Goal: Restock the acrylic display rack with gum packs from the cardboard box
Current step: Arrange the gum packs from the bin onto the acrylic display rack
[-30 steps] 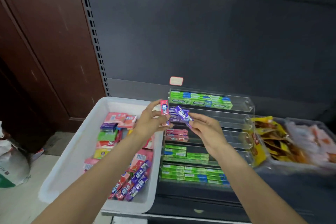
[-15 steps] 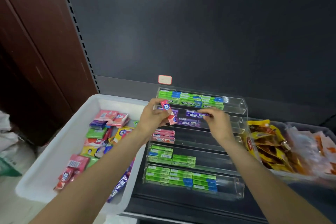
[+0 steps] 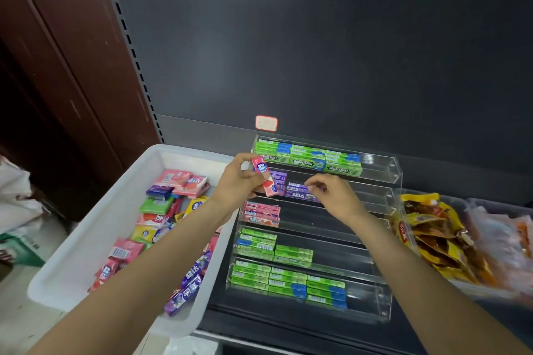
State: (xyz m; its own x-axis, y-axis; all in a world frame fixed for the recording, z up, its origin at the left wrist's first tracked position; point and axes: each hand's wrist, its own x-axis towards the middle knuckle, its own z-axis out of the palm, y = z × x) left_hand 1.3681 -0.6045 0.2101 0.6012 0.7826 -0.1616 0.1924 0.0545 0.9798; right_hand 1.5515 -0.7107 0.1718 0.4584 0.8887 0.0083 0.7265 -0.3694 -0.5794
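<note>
A clear acrylic tiered rack (image 3: pixel 394 174) stands on the dark shelf. Green gum packs (image 3: pixel 305 158) fill its top tier, purple packs (image 3: pixel 298 192) lie at the left of the second, pink packs (image 3: pixel 261 213) in the third, and more green packs (image 3: pixel 288 282) in the lower two. My left hand (image 3: pixel 239 184) pinches a pink gum pack (image 3: pixel 264 176) upright in front of the second tier's left end. My right hand (image 3: pixel 331 196) hovers over the second tier with loosely curled fingers, fingertips at the right end of the purple pack lying there. A white bin (image 3: pixel 95 228) on the left holds several mixed gum packs.
A clear bin of yellow and orange snack packets (image 3: pixel 432 236) sits right of the rack. A small red-edged price label (image 3: pixel 266 123) is stuck on the back panel. A brown wooden panel (image 3: pixel 57 66) and a white bag (image 3: pixel 14 196) are at the left.
My right hand carried the purple pack from in front of the rack into the second tier and laid it there. My left hand kept the pink pack near the rack's left end.
</note>
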